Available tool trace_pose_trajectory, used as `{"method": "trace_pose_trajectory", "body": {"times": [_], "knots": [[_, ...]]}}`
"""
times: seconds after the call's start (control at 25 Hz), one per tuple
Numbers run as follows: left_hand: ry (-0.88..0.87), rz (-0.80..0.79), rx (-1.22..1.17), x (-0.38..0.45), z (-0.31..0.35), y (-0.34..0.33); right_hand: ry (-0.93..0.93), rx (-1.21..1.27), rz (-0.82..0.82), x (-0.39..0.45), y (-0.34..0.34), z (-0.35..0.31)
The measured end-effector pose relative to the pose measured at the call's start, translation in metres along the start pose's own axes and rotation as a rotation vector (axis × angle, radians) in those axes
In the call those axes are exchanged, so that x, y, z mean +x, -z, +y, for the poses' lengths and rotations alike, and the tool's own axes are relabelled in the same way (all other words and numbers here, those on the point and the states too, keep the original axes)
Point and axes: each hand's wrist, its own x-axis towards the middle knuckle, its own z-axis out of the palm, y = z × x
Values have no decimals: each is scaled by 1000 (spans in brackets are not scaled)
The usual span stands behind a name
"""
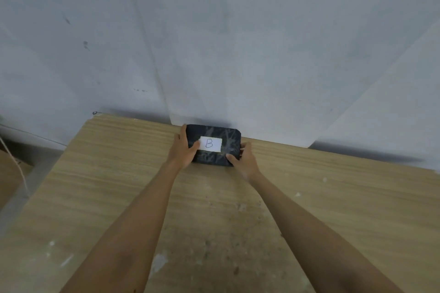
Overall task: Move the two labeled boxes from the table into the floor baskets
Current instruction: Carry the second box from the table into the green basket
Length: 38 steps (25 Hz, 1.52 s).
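A: Left hand (183,150) is clasping the left end of the dark box labelled B (214,146), fingers curled round it; right hand (242,158) is gripping the right end.

B: Box is sitting at the worktop's (107,173) far edge, against the wall. No second box or baskets showing; likely one already moved, can't tell.

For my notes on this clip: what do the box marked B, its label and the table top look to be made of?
Box marked B: dark, with pale marbled streaks and a slight sheen, rounded corners; possibly plastic or coated card, I cannot tell which.
Label: white matte paper or tape, with a handwritten B.
Table top: light wood or wood-look laminate, straight grain lines, matte, with pale flecks and dark smudges.
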Motion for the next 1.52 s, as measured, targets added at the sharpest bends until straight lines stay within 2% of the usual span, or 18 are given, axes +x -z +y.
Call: {"method": "trace_pose_trajectory", "body": {"times": [0.12, 0.24, 0.44, 0.64, 0.8, 1.2, 1.52], "knots": [[-49, 21, -132, -31, 20, -10, 35, 120, 2, -30, 27, 9], [-14, -2, -236, -64, 50, -30, 65, 160, 74, -60, 65, 18], [-137, -90, -292, -122, 116, -88, 75, 181, 246, -119, 151, 45], [-274, -197, -235, -188, 186, -165, 114, 166, 378, -188, 249, 96], [-394, -254, -190, -266, 239, -255, 112, 146, 430, -251, 347, 162], [-478, -394, -224, -450, 366, -509, 47, 42, 642, -394, 588, 344], [-551, -468, -117, -476, 446, -650, -58, 93, 761, -406, 703, 429]]}}
